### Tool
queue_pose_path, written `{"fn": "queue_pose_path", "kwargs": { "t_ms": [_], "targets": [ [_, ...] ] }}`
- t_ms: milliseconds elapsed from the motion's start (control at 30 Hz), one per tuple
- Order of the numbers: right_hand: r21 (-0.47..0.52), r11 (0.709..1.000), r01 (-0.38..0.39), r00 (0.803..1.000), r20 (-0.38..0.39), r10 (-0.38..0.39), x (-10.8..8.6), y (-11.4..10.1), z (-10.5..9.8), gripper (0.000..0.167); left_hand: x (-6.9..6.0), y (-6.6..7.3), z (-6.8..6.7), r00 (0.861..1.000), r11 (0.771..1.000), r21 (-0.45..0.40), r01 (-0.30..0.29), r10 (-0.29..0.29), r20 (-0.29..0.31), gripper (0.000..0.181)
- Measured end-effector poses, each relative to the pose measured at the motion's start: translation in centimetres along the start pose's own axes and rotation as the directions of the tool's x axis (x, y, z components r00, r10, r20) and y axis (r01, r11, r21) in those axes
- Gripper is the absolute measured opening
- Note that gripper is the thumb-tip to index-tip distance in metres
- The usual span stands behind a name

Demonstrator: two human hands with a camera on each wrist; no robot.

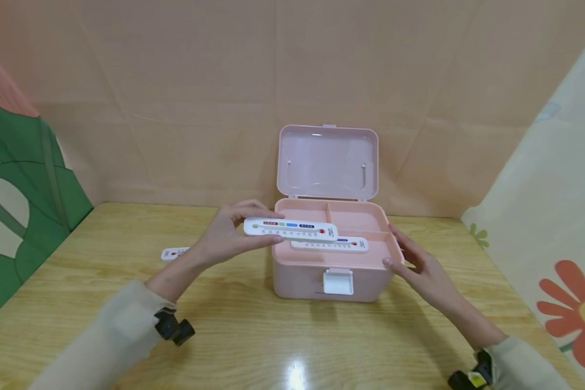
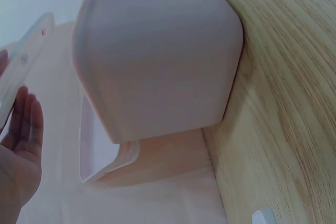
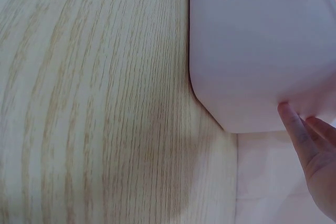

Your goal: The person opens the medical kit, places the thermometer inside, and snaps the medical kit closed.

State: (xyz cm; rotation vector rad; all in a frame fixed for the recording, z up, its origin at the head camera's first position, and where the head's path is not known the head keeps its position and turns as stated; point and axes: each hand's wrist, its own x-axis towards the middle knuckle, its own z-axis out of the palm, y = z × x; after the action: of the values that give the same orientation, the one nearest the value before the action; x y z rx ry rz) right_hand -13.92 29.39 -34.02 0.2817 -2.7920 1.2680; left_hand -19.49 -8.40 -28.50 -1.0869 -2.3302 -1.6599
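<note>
A pink box (image 1: 297,279) with its lid (image 1: 328,162) raised stands on the table. My left hand (image 1: 229,233) pinches a white thermometer strip (image 1: 292,229) by its left end, above the front of the box. Behind and below it, a second white strip (image 1: 356,245) lies in the front compartment of the box, partly covered by the held one. My right hand (image 1: 424,273) rests on the right side of the box, fingers on its rim and wall. In the right wrist view, the fingertips (image 3: 284,106) touch the pink wall.
Another white strip (image 1: 171,253) lies on the wooden table (image 1: 244,336) at the left, partly hidden behind my left forearm. A tan backdrop (image 1: 175,108) rises behind the table, with flower-patterned cloth (image 1: 531,216) at the right. A white latch (image 1: 338,282) is on the box's front.
</note>
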Motion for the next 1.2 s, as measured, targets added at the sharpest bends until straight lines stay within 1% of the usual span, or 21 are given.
{"fn": "queue_pose_path", "kwargs": {
  "t_ms": [467,633,1000,1200],
  "targets": [
    [0.000,1.000,-0.015,1.000,0.010,0.015,0.0,-0.2,0.0,0.071,1.3,0.0,1.5,1.000,1.000,0.012,-0.006,0.006,0.011,0.035],
    [0.001,1.000,-0.028,0.999,0.016,0.028,0.0,-0.2,0.0,0.071,1.7,0.1,2.0,1.000,1.000,0.019,0.002,-0.002,0.024,0.034],
    [0.001,1.000,-0.025,1.000,0.009,0.025,0.1,-0.3,-0.1,0.071,2.1,-0.1,3.0,0.998,0.999,0.044,0.025,-0.027,0.052,0.034],
    [0.006,1.000,0.004,1.000,-0.003,-0.004,0.1,-0.1,0.0,0.070,2.5,-0.2,3.5,0.998,0.999,0.050,0.010,-0.013,0.061,0.033]
  ]
}}
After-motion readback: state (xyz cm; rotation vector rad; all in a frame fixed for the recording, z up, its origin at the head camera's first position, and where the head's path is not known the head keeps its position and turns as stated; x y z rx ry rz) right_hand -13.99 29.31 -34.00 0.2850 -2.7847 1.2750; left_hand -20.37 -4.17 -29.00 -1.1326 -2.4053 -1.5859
